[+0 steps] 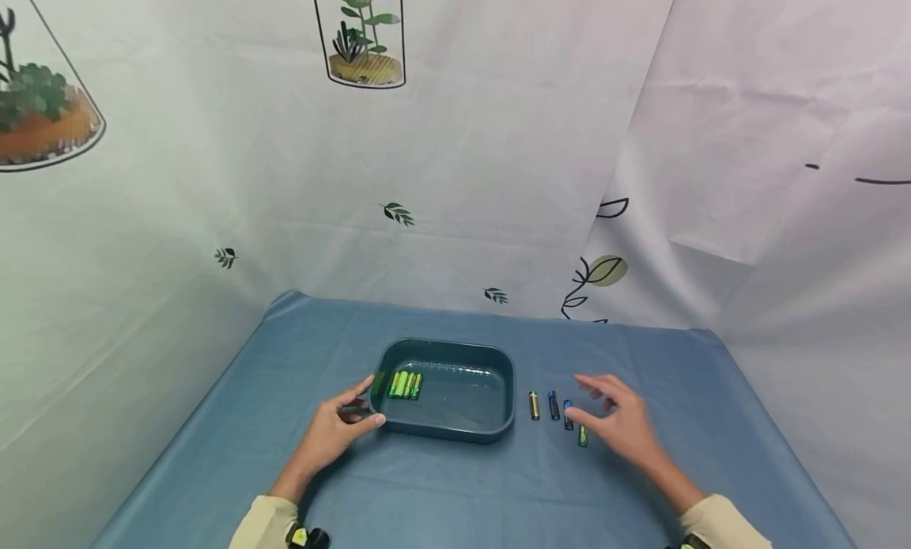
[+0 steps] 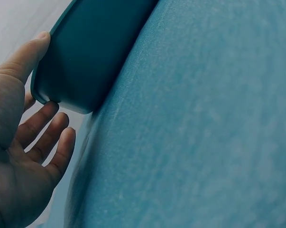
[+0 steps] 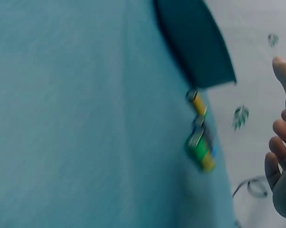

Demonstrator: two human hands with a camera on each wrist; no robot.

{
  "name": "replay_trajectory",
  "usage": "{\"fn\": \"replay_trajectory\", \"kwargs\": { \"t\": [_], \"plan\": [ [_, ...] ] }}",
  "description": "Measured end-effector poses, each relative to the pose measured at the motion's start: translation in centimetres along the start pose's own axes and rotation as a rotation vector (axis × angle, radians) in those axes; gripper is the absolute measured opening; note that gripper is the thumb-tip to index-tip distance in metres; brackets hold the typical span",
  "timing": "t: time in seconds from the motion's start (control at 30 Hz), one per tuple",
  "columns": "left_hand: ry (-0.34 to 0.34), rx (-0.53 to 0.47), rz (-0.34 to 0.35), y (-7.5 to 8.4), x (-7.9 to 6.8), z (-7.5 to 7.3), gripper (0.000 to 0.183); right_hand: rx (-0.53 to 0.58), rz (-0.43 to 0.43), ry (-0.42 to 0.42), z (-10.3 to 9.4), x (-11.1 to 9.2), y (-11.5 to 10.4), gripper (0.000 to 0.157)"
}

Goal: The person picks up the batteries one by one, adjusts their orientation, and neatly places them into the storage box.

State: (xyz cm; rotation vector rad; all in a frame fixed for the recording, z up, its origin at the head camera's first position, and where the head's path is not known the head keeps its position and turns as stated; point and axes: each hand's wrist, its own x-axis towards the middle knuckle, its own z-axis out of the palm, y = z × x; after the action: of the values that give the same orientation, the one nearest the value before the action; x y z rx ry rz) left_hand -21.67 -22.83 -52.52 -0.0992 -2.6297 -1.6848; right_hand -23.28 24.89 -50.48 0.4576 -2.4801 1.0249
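A dark teal tray point(image 1: 455, 434) stands on the blue cloth. At its left end several green-and-yellow batteries point(image 1: 405, 384) lie side by side. My left hand point(image 1: 333, 432) holds the tray's left near corner between thumb and fingers; in the left wrist view the thumb point(image 2: 41, 42) is at the rim. To the right of the tray lies a loose row: a yellow-and-black battery point(image 1: 534, 405), a dark battery point(image 1: 553, 405), a blue-and-black battery point(image 1: 568, 416) and a green battery point(image 1: 583, 436). Over the row's right end hovers my right hand point(image 1: 622, 422), fingers spread, holding nothing.
Blue cloth point(image 1: 427, 494) covers the table. Pale curtains point(image 1: 455, 177) with printed plants hang behind and on both sides, close to the table's back edge.
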Motion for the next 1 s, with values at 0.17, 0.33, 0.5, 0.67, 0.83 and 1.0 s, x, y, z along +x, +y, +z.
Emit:
{"fn": "replay_trajectory", "kwargs": {
  "t": [0.17, 0.33, 0.5, 0.67, 0.83, 1.0],
  "plan": [
    [0.003, 0.019, 0.003, 0.2, 0.1, -0.1, 0.075, -0.055, 0.097, -0.066, -0.7, -1.8, 2.0, 0.054],
    [-0.007, 0.015, 0.001, 0.3, 0.2, -0.2, 0.075, -0.09, 0.138, -0.105, -1.1, -2.8, 3.1, 0.059],
    [-0.019, 0.009, 0.003, 0.5, 0.1, -0.2, 0.075, -0.132, 0.12, -0.139, -1.2, -3.3, 3.7, 0.063],
    [-0.025, 0.015, 0.005, 0.6, 0.1, -0.3, 0.075, -0.151, 0.124, -0.177, -1.1, -3.4, 3.9, 0.067],
    [-0.031, 0.02, 0.013, 0.8, 0.1, -0.3, 0.074, -0.148, 0.143, -0.212, -1.0, -3.2, 3.9, 0.07],
    [-0.032, 0.034, 0.016, 0.8, 0.1, -0.3, 0.074, -0.154, 0.155, -0.236, -1.0, -3.2, 3.9, 0.071]
  ]
}}
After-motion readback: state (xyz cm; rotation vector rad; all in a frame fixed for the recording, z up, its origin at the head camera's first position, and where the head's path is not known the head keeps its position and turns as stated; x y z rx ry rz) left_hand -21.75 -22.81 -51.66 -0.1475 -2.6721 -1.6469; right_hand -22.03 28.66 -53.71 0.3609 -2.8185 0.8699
